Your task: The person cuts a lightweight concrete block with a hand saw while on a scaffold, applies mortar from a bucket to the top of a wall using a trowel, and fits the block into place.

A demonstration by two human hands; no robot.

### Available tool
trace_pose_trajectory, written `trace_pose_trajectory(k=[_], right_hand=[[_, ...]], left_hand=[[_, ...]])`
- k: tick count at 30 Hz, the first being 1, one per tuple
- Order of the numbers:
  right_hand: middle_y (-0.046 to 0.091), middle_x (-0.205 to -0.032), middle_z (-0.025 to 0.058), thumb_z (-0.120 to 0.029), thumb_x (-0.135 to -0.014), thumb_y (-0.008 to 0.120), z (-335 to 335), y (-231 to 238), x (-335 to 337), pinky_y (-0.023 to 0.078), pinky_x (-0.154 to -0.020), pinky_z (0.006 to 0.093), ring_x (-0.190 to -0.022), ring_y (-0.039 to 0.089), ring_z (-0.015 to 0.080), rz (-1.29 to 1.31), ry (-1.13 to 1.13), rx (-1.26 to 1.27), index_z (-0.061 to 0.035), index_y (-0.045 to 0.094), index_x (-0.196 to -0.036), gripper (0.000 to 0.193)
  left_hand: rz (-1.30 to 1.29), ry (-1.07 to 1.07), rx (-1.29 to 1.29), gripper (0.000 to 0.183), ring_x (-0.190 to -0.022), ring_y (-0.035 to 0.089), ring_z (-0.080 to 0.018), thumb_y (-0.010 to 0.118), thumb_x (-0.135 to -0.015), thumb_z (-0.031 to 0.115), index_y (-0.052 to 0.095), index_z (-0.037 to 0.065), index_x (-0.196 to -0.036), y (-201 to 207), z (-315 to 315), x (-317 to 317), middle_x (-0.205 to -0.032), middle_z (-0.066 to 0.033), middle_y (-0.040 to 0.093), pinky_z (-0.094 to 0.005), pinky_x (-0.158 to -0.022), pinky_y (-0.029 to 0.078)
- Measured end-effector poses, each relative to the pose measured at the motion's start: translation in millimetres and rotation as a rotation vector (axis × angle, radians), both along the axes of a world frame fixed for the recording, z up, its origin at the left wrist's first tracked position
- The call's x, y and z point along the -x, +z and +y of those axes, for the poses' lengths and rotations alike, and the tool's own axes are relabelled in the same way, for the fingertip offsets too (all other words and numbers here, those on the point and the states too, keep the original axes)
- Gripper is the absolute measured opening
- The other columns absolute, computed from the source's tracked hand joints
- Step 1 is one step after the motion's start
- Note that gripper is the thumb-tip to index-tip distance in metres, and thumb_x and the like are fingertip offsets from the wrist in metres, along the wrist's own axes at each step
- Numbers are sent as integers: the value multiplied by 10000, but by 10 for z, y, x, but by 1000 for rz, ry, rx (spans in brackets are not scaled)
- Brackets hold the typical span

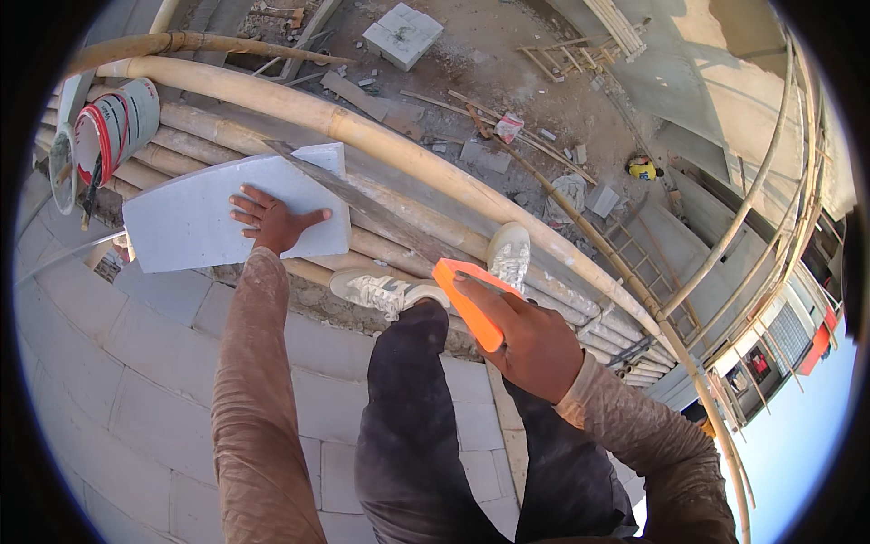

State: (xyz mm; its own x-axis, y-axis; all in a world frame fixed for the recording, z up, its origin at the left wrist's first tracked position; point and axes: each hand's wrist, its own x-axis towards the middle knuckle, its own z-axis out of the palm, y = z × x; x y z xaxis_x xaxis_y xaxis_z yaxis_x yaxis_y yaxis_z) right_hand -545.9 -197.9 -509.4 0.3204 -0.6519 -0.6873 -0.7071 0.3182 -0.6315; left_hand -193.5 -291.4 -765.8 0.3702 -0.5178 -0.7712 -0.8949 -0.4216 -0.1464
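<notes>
My left hand (272, 219) lies flat with fingers spread on a pale grey-white block (186, 213), which rests over the bamboo poles. In my right hand (535, 349) is the orange handle of a handsaw (385, 210), the fingers wrapped round it. The long, dusty blade runs up and left from the handle and crosses the block's right part near its far edge. Whether its teeth have entered the block cannot be made out. My shoes (509, 252) stand on the bamboo to the right of the block.
A white and red bucket (118, 127) lies tilted at far left. Thick bamboo rails (381, 131) curve along the platform's outer side. Far below is a ground strewn with rubble, a large block (403, 36) and a person in yellow (643, 170). A block wall (136, 354) stands nearest me.
</notes>
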Motion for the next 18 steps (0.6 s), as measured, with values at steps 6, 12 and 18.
trace_pose_trajectory(k=[6,12,18], right_hand=[[715,-1064,166,-148,-858,733,-8,17,-24,594,-733,477,-904,713,360,55,4,23,-171,417,-1525,739],[682,-1194,217,-121,-870,718,-492,-567,-613,569,-810,490,-949,687,431,40,-57,-24,-152,443,-1502,689],[695,-1220,159,-101,-832,761,174,595,158,611,-732,433,-939,720,361,33,-14,53,-172,400,-1548,805]], left_hand=[[11,20,16,1748,-1465,-236,-595,962,-523,636,-306,-52,-1509,95,-50,78,-1563,-401,-299,-732,-1161,25],[74,24,41,1750,-1453,-225,-622,966,-513,636,-287,-68,-1512,45,18,168,-1553,-427,-282,-765,-1134,25],[64,21,83,1747,-1441,-230,-637,969,-507,635,-266,-70,-1521,105,61,53,-1547,-437,-282,-776,-1122,7]])
